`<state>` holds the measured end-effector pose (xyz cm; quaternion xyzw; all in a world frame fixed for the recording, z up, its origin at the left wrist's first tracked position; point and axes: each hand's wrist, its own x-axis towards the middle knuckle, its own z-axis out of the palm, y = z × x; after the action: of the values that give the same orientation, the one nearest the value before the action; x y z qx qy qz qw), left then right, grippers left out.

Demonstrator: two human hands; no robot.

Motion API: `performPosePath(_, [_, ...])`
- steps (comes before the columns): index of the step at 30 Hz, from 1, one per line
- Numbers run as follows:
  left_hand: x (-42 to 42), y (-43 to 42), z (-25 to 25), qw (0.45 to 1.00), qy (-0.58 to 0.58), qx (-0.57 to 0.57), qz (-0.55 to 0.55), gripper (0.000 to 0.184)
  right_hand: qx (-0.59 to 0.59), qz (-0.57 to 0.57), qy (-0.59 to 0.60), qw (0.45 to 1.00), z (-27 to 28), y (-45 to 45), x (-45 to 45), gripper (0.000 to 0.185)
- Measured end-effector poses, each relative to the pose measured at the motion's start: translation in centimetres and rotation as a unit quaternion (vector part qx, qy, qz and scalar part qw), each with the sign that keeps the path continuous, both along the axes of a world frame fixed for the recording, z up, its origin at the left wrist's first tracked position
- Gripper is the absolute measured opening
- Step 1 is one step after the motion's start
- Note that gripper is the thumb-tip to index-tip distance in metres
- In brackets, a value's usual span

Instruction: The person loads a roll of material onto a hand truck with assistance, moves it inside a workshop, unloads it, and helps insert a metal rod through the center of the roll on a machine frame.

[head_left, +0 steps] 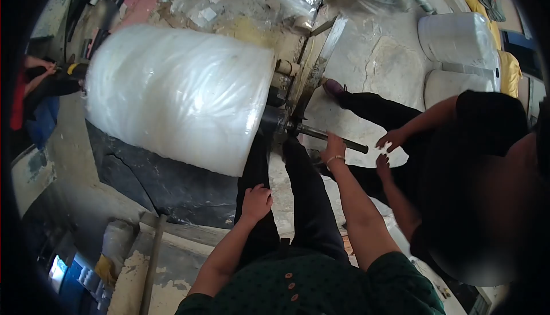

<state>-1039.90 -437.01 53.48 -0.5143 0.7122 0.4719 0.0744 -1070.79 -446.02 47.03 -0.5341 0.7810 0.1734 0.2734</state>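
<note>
A large roll of clear plastic film (183, 97) lies on its side in front of me, wound thick on a shaft. From its right end a metal bar (315, 133) sticks out toward a co-worker. My right hand (333, 149), with a bracelet at the wrist, is closed around this bar, short of its free end. My left hand (257, 202) rests on my left thigh, its fingers curled in and nothing visible in them. Just beyond the bar's tip are the co-worker's two hands (388, 149), apart from the bar.
The co-worker in black (435, 160) stands close on my right. At the far left another person's hands (43, 66) are near the roll's other end. More wrapped rolls (458, 37) stand at the back right. Loose plastic scraps (217, 3) lie behind the roll.
</note>
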Motion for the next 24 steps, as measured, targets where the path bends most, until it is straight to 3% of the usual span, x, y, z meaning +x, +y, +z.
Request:
performPosePath(1, [1.1, 0.7, 0.0, 1.000, 0.011, 0.001, 0.005, 0.027, -0.016, -0.009, -0.003, 1.000, 1.9, 0.7, 0.8, 0.068])
performPosePath(3, [3.5, 1.4, 1.0, 0.999, 0.030, -0.009, 0.027, 0.026, 0.060, -0.011, -0.026, 0.998, 4.6, 2.6, 1.2, 0.064])
performPosePath(7, [9.6, 2.6, 2.5, 0.993, 0.045, 0.012, 0.106, 0.026, 0.011, -0.108, -0.102, 0.989, 7.1, 9.0, 1.8, 0.046])
performPosePath(9, [12.7, 3.2, 3.5, 0.992, 0.010, 0.019, 0.124, 0.026, -0.035, -0.101, -0.139, 0.985, 6.5, 12.0, 1.7, 0.047])
performPosePath(13, [18.8, 5.6, 6.8, 0.970, -0.060, 0.067, 0.227, 0.027, 0.008, -0.129, -0.195, 0.972, 9.1, 13.1, 3.2, 0.043])
performPosePath(16, [22.8, 10.0, 7.2, 0.964, -0.048, 0.044, 0.256, 0.029, -0.031, -0.143, -0.232, 0.962, 9.9, 13.9, 3.7, 0.041])
performPosePath(20, [25.8, 14.6, 8.7, 0.962, -0.092, 0.110, 0.234, 0.032, -0.096, -0.171, -0.287, 0.938, 10.2, 17.3, 3.2, 0.036])
performPosePath(22, [26.4, 17.1, 8.0, 0.968, -0.092, 0.077, 0.219, 0.032, -0.137, -0.210, -0.313, 0.916, 10.5, 20.8, 3.0, 0.036])
performPosePath(24, [27.8, 18.7, 8.5, 0.976, -0.099, 0.055, 0.184, 0.032, -0.178, -0.300, -0.384, 0.855, 10.7, 26.8, 3.0, 0.036])
